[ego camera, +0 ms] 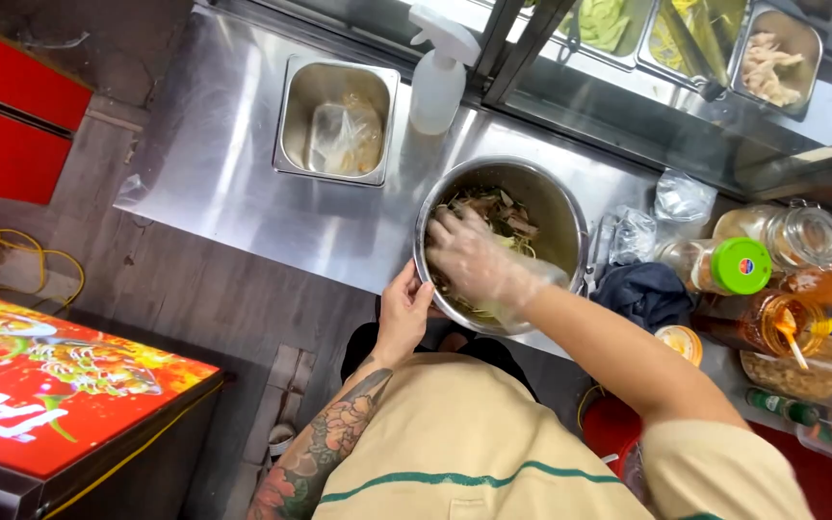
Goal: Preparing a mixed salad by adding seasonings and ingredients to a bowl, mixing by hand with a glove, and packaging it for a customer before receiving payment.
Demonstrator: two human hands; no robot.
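a round steel mixing bowl [560,207] is sitting at the near edge of the steel counter [233,173], tipping slightly toward the person. it is holding a tangle of pale noodles and brownish meat pieces [503,214] (partly hidden under a gloved hand).

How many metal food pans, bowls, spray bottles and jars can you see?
Metal pans: 4
Bowl: 1
Spray bottle: 1
Jars: 3
Total: 9
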